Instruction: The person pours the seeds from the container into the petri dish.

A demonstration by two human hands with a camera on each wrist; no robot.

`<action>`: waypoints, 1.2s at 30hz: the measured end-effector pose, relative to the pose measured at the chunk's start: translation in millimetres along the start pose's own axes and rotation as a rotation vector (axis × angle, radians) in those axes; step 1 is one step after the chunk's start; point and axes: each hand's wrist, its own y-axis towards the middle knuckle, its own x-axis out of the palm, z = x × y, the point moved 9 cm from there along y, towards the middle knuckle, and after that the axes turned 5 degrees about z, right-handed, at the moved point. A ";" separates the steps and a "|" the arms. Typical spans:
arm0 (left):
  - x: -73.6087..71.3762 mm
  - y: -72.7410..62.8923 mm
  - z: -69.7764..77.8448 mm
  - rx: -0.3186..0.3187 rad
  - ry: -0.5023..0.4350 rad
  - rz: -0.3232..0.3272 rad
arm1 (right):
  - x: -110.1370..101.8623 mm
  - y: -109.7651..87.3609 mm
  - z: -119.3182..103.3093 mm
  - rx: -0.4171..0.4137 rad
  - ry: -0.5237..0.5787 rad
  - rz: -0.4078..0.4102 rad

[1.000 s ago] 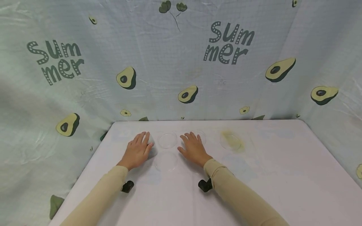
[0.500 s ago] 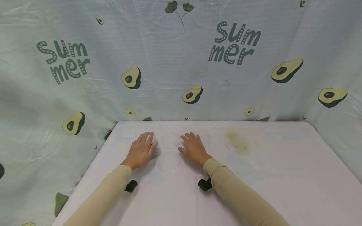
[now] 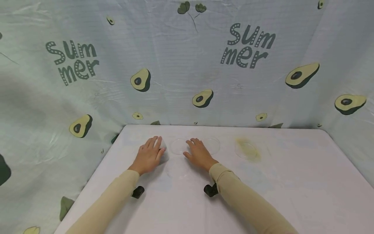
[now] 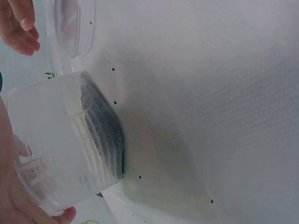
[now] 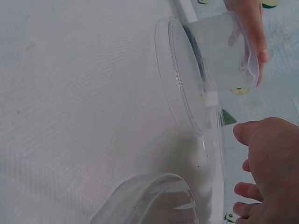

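Clear, colourless plastic forms a deep, straight-sided container, at about ten o'clock on the broad white tabletop as the person faces it, with dark loose grains gathered at its base. The person's left hand holds it from above by the rim; whether the base touches the table, I cannot tell. Near twelve o'clock, the right hand hangs with its fingers apart, holding nothing. Between the hands lies a shallow, round, clear plastic dish. The container looks light, thin-walled and slick, likely to flex or crack under a hard squeeze, and its grains would probably slide if tipped. Just below the rim, with thumb and fingers on opposite sides, seems the surest hold.
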 end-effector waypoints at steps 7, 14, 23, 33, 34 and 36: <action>-0.8 -0.2 0.2 0.009 0.014 0.021 | 4.5 3.9 -2.3 0.012 0.016 -0.016; -2.5 -0.4 0.3 0.006 0.012 0.026 | 7.2 7.2 -6.5 -0.019 -0.062 0.000; 0.1 -0.5 -1.4 -0.008 0.008 -0.001 | 13.9 15.2 -3.3 0.000 -0.142 -0.015; -1.2 -0.2 -1.3 0.011 0.012 0.020 | 20.8 28.6 7.7 0.032 -0.137 -0.041; -1.2 -0.2 -1.3 0.011 0.012 0.018 | 21.3 29.6 8.6 0.031 -0.139 -0.042; -1.3 -0.3 -1.4 0.009 0.011 0.017 | 21.3 31.9 9.3 0.022 -0.143 -0.039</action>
